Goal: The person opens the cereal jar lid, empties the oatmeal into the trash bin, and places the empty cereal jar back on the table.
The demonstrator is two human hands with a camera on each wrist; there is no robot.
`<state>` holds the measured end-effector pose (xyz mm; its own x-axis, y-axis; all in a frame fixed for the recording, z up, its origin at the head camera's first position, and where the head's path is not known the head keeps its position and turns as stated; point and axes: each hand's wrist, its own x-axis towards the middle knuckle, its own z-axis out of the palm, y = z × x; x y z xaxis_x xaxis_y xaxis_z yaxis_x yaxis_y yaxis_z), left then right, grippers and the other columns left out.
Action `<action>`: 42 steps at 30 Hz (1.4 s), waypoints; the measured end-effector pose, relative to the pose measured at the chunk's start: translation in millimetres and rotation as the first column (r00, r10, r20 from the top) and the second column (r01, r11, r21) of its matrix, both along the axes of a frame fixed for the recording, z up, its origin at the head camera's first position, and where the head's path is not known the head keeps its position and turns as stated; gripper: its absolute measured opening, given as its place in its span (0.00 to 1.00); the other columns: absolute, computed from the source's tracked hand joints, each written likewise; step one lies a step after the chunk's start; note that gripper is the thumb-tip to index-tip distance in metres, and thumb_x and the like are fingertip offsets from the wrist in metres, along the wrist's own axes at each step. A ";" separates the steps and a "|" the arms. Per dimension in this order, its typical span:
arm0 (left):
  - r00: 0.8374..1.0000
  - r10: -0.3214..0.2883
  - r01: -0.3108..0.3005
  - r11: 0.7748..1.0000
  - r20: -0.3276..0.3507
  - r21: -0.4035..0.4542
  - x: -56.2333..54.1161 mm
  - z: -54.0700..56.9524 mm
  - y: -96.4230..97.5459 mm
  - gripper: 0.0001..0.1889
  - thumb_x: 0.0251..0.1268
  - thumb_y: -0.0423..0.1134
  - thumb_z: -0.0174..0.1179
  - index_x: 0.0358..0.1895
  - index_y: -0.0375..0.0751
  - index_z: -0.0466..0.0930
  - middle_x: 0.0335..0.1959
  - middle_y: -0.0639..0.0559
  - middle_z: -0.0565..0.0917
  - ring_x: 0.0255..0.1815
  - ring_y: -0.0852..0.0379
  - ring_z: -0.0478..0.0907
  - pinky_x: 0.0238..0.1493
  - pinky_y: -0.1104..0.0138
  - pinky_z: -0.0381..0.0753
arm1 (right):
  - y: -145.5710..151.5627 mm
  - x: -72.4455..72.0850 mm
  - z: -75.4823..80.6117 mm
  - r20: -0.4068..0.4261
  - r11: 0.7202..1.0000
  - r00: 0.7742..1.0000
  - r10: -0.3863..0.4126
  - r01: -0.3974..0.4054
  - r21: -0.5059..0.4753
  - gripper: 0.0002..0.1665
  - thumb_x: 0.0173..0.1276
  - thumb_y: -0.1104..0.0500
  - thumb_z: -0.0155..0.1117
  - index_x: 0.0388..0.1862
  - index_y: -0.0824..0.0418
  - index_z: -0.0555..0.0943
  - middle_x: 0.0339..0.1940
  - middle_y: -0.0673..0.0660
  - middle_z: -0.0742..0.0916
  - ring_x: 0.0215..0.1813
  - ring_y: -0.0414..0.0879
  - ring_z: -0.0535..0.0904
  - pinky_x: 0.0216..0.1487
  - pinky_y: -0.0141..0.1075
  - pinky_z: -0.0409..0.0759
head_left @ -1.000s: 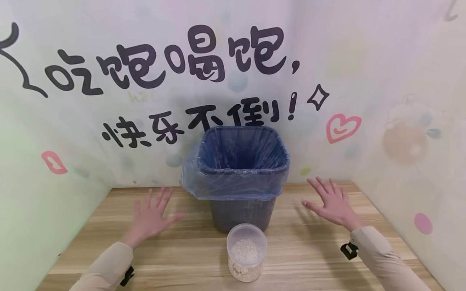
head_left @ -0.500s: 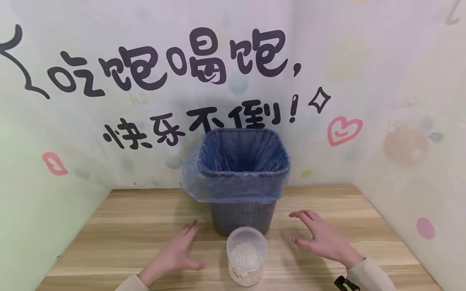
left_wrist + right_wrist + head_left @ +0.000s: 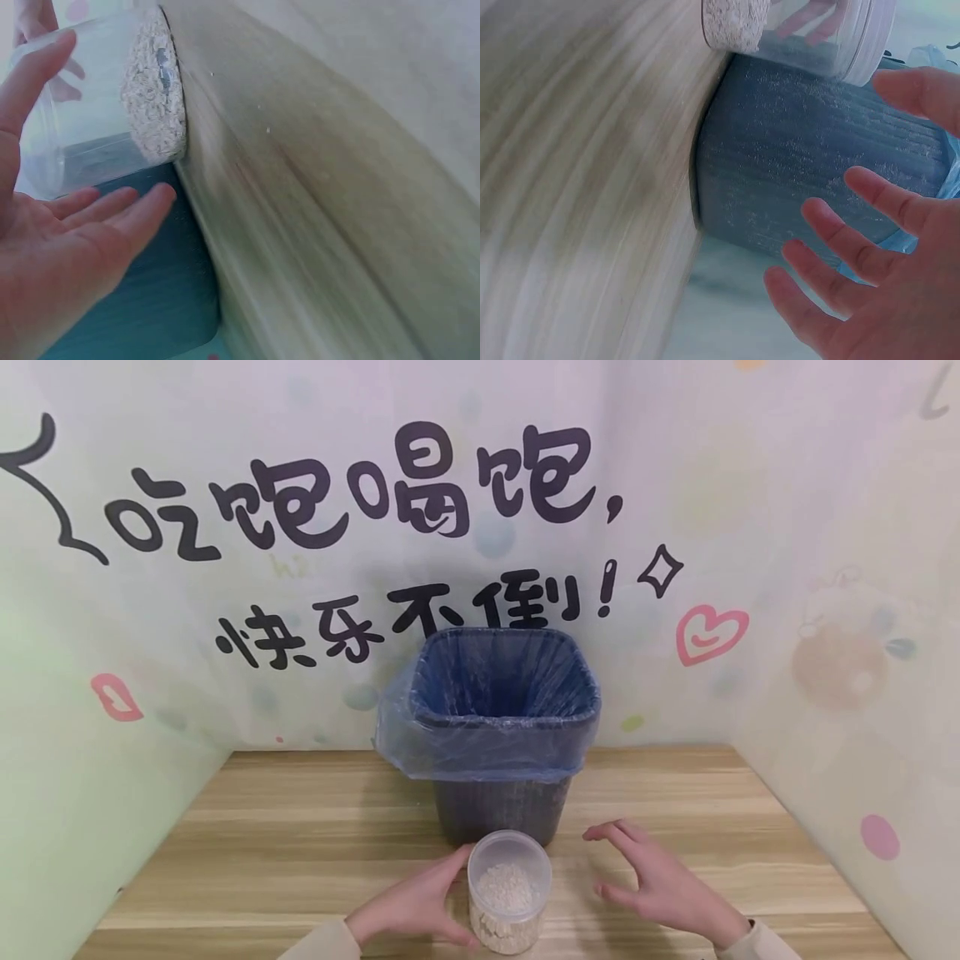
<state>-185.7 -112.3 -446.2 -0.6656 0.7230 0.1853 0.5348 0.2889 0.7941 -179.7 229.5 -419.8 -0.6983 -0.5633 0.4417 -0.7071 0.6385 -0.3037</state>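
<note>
A clear, open-topped plastic jar [image 3: 509,893], part filled with pale flakes [image 3: 504,888] that look like oats, stands upright on the wooden table. Close by its left side is my left hand [image 3: 416,900], thumb spread from the fingers. In the left wrist view the fingers [image 3: 142,217] lie near the jar [image 3: 90,105] without curling round it; whether they touch it I cannot tell. My right hand [image 3: 660,881] is held apart from the jar on the right, holding nothing. Its spread fingers [image 3: 817,289] show in the right wrist view.
Right behind the jar stands a dark bin [image 3: 501,806] lined with a blue translucent bag [image 3: 480,752] folded over its rim. Printed walls [image 3: 300,710] enclose the wooden table [image 3: 285,827] at the back and both sides. A few tiny crumbs [image 3: 268,130] lie on the tabletop.
From spread positions on either side of the bin, both hands have come inward and nearer. The left hand has reached the jar's side; the right stays farther off. The jar stands where it was.
</note>
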 end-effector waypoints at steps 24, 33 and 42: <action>0.938 -0.210 0.157 0.967 0.277 0.203 -32.4 -17.1 19.4 0.48 0.42 0.24 0.74 0.68 0.37 0.55 0.63 0.37 0.66 0.63 0.47 0.67 0.63 0.65 0.67 | -4.6 3.7 -6.7 -0.042 0.998 0.998 0.050 -0.051 -0.034 0.31 0.51 0.60 0.76 0.55 0.56 0.76 0.52 0.44 0.80 0.52 0.43 0.78 0.47 0.42 0.79; 0.967 -0.149 0.121 0.982 0.205 0.145 -35.4 5.6 4.5 0.47 0.42 0.29 0.77 0.67 0.37 0.58 0.62 0.39 0.68 0.63 0.46 0.67 0.64 0.65 0.65 | -10.2 -3.1 4.1 -0.027 0.995 0.995 0.092 -0.093 -0.028 0.31 0.53 0.60 0.74 0.57 0.58 0.75 0.53 0.47 0.80 0.53 0.45 0.78 0.49 0.43 0.79; 0.977 -0.162 0.142 0.979 0.140 0.145 -39.0 23.6 -10.6 0.46 0.44 0.30 0.75 0.67 0.31 0.57 0.61 0.34 0.68 0.62 0.41 0.68 0.64 0.62 0.67 | -28.1 -15.9 33.0 0.007 0.984 0.985 0.174 -0.174 0.031 0.32 0.56 0.59 0.71 0.60 0.58 0.73 0.55 0.50 0.79 0.56 0.46 0.76 0.53 0.43 0.77</action>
<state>-224.7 -122.9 -422.6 -0.5774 0.7933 0.1931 0.4358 0.0995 0.8945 -195.6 201.4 -386.7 -0.5900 -0.6900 0.4193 -0.8072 0.5149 -0.2886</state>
